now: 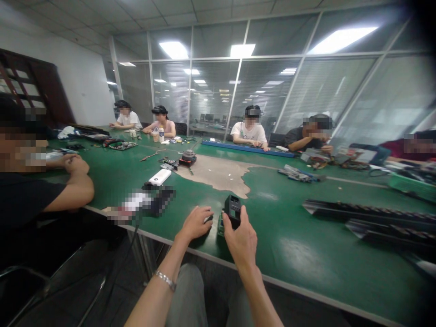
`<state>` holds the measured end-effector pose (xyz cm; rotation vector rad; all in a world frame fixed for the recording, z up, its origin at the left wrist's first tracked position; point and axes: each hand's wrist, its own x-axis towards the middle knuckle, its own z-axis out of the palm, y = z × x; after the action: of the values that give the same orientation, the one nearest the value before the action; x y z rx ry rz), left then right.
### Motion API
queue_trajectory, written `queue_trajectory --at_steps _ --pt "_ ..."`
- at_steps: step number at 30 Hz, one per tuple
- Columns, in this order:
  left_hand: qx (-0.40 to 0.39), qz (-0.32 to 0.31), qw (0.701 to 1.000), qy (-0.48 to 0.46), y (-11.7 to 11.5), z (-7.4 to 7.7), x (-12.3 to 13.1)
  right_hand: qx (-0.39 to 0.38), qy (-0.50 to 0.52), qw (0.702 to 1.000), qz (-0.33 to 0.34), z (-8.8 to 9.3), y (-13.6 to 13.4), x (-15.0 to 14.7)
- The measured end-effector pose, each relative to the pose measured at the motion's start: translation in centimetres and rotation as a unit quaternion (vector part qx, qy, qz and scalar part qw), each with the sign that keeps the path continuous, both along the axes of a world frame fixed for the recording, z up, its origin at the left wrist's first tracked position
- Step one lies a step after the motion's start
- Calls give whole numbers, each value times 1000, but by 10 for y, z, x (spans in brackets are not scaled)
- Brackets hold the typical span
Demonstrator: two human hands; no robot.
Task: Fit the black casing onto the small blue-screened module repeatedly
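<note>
Black plastic module (pixel 233 211) in R hand (pixel 241 240).

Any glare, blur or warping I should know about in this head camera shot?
Head view: ceiling light panels glare and reflect in the glass partition, the wide lens bows the table edge, a sheen washes the green tabletop, the top right corner falls dark, and a pixelated patch hides an item.

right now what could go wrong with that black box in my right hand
The black boxy device sits in the right hand close to the table's front edge, so a slip could drop it to the floor. The left hand could also knock the green circuit board beside it.
</note>
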<state>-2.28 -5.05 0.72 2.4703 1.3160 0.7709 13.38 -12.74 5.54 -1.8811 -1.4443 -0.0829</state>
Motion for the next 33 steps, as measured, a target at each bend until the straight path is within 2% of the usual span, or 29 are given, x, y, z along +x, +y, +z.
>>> queue_trajectory --at_steps 3,9,13,19,26,33 --pt "8 1 1000 -5 0 -1 -1 13 -10 1000 -8 -3 -1 20" --pt "12 -1 1000 5 0 1 -1 -30 -24 999 -21 -42 -6 53" --pt "15 -2 1000 14 0 2 0 -6 -22 1000 1 -57 -7 56" --pt "25 -5 1000 15 0 1 1 81 -27 996 22 -62 -9 59" --pt "20 -9 999 34 -3 5 3 59 -19 998 13 -62 -13 59" --pt "12 -49 996 71 -8 11 4 42 -43 998 14 -62 -13 62"
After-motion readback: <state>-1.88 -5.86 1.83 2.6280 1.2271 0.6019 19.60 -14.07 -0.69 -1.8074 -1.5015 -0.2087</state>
